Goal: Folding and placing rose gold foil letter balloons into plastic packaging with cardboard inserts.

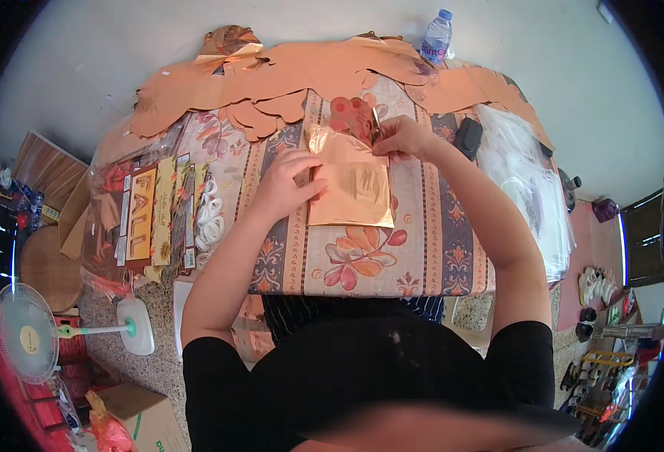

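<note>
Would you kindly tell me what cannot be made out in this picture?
In the head view:
Tablecloth pattern: covered where the shiny gold piece lies.
Some fingers of the right hand: hidden behind it.
Cardboard box: lower part cut off by the bottom edge.
Shoes: details too small.

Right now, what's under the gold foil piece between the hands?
Patterned tablecloth shows around the gold foil piece; what lies directly beneath it is covered and can't be seen.
</note>
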A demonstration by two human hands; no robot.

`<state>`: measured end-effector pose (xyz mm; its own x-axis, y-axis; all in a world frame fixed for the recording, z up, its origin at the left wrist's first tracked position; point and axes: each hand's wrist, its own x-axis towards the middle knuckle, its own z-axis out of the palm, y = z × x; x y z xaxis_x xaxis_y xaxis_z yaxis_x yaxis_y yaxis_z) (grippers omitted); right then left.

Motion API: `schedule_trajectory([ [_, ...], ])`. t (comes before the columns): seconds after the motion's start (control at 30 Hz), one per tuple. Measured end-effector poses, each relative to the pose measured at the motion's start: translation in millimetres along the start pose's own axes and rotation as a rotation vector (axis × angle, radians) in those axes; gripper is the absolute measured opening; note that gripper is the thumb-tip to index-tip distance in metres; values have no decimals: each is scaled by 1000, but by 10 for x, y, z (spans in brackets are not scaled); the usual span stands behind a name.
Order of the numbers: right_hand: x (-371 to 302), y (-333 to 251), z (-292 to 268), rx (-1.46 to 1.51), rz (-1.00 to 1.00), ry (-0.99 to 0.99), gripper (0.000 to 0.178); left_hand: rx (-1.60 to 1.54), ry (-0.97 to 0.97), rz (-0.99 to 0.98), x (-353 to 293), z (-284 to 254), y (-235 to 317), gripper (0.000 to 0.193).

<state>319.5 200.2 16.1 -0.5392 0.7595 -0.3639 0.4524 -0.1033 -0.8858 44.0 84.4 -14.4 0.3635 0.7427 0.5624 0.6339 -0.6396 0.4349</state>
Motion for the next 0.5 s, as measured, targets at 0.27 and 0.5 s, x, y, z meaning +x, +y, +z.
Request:
schedule_trajectory([
  [0.27, -232, 138, 121, 37, -256, -3, 13, -355, 160, -524, 59, -22, 60, 29],
  [0.5, -280, 137, 186, 22, -289, -96, 7, -949, -238, -847, 85, -207, 47, 17],
])
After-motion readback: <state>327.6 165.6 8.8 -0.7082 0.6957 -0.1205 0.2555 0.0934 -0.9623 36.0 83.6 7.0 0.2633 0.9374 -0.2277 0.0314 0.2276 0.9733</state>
